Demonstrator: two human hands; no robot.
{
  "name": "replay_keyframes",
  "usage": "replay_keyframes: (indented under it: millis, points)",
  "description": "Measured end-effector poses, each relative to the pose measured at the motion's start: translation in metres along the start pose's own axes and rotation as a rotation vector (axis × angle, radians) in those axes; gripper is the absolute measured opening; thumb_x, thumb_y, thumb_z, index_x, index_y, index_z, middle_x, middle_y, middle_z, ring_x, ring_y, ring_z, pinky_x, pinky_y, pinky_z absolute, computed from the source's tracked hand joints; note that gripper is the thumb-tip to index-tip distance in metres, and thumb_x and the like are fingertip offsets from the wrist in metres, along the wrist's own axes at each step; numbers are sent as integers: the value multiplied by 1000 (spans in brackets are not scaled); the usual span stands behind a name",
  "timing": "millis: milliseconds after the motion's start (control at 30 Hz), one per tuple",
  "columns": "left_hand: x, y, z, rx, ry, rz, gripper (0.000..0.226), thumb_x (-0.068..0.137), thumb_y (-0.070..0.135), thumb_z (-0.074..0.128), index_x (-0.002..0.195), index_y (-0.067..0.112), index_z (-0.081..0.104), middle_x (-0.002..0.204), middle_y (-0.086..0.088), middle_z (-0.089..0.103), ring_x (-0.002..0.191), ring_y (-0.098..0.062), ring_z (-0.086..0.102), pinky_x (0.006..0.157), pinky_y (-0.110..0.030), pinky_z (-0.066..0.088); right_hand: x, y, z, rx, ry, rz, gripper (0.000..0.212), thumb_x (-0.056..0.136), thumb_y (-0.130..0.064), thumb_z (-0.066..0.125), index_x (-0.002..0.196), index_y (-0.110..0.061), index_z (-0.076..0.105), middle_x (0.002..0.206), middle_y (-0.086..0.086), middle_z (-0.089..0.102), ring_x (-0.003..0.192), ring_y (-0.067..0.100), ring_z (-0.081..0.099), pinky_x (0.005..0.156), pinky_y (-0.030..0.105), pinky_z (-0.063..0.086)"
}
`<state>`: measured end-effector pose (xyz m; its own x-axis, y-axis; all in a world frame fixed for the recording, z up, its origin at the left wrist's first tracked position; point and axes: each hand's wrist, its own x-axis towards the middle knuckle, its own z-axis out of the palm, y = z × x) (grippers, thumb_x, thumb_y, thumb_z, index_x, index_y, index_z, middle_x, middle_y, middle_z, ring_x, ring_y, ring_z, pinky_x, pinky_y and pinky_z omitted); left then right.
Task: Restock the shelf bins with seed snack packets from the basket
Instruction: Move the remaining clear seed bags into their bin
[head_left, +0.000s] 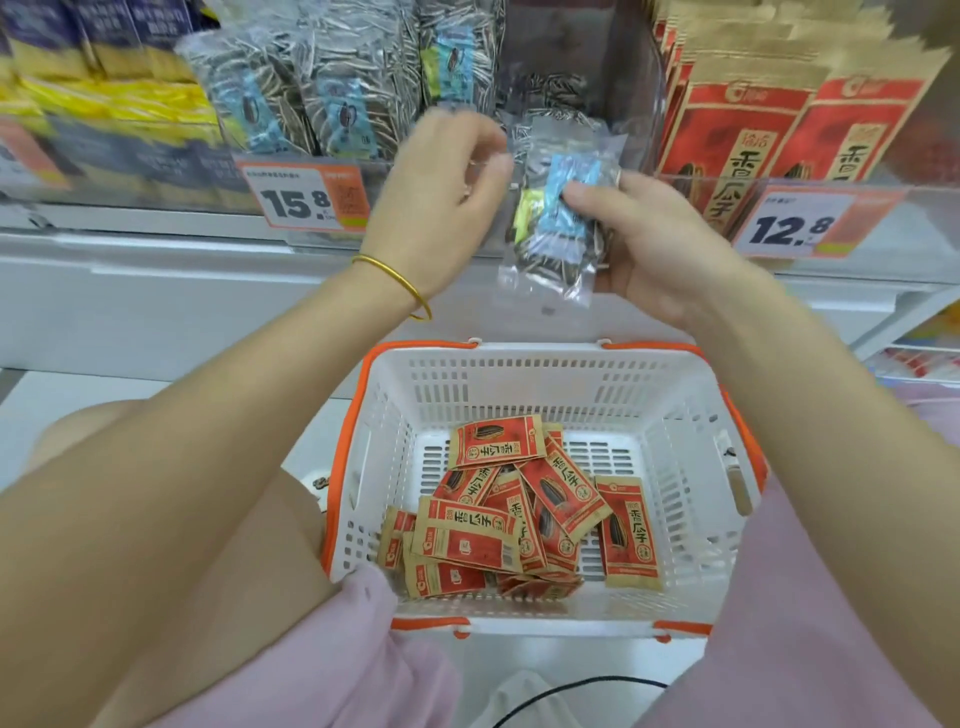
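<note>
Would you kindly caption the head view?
Right hand lifts clear seed packet toward shelf bin, above basket.

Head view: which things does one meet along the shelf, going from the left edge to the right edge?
Dark blue and yellow packets → price tag 15.8 → left hand → clear seed packet with blue label → right hand → price tag 12.8 → red and brown packets.

One head-worn wide-angle camera looks forward and steeply down from close above the white basket (691, 447), the shelf bins (660, 104) just beyond it.
</note>
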<state>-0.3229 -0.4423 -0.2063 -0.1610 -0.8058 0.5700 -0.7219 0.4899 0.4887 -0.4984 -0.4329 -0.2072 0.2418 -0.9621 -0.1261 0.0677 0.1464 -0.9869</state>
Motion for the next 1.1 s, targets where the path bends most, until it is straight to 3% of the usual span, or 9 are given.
replay_keyframes:
  millis: [100, 233, 400, 600, 733, 900, 1100]
  points:
    - [12, -15, -6, 301, 49, 163, 28, 91, 20, 43, 108, 4, 59, 109, -14, 57, 104, -29, 51, 88, -31, 36, 16, -25, 3, -24, 85, -67, 28, 93, -17, 56, 119, -6, 54, 91, 3, 68, 78, 17, 68, 65, 39, 58]
    - [14, -34, 1, 470, -112, 258, 32, 83, 12, 44, 108, -1, 59, 111, -20, 59, 104, -38, 54, 89, -44, 42, 50, -47, 6, -66, 211, -120, 43, 89, -23, 64, 124, -5, 46, 107, 9, 67, 89, 23, 69, 73, 49, 58]
    - [8, -46, 10, 496, -210, 230, 43, 76, 14, 41, 114, 0, 58, 109, -18, 61, 103, -37, 57, 92, -44, 46, 94, -57, 10, -127, 353, -214, 44, 86, -25, 66, 118, -17, 37, 115, 6, 60, 101, 22, 65, 79, 40, 57]
    - [7, -45, 9, 481, -136, 340, 42, 80, 8, 38, 116, -2, 59, 112, -19, 61, 105, -38, 56, 94, -45, 46, 129, -63, 25, -92, 291, -337, 45, 83, -16, 68, 113, -22, 35, 116, 10, 57, 107, 28, 62, 87, 49, 54]
    - [-1, -41, 10, 498, -65, 520, 46, 91, 5, 21, 101, 6, 66, 111, -14, 64, 102, -32, 60, 87, -40, 47, 142, -48, 38, -206, 252, -337, 38, 80, -15, 73, 101, -26, 43, 112, 9, 63, 101, 25, 64, 74, 33, 53]
    - [-7, -46, 7, 526, -47, 552, 48, 93, 6, 20, 90, 6, 68, 114, -15, 65, 104, -32, 61, 93, -38, 41, 148, -38, 43, -446, 232, -344, 47, 81, -14, 73, 120, -15, 47, 95, -4, 57, 92, 17, 59, 81, 37, 53]
    - [-8, -48, 7, 497, -28, 547, 52, 94, 6, 16, 86, 5, 68, 114, -17, 65, 106, -33, 60, 95, -38, 42, 151, -46, 38, -626, 232, -291, 54, 80, -20, 75, 126, -14, 47, 122, 4, 57, 109, 25, 57, 93, 48, 50]
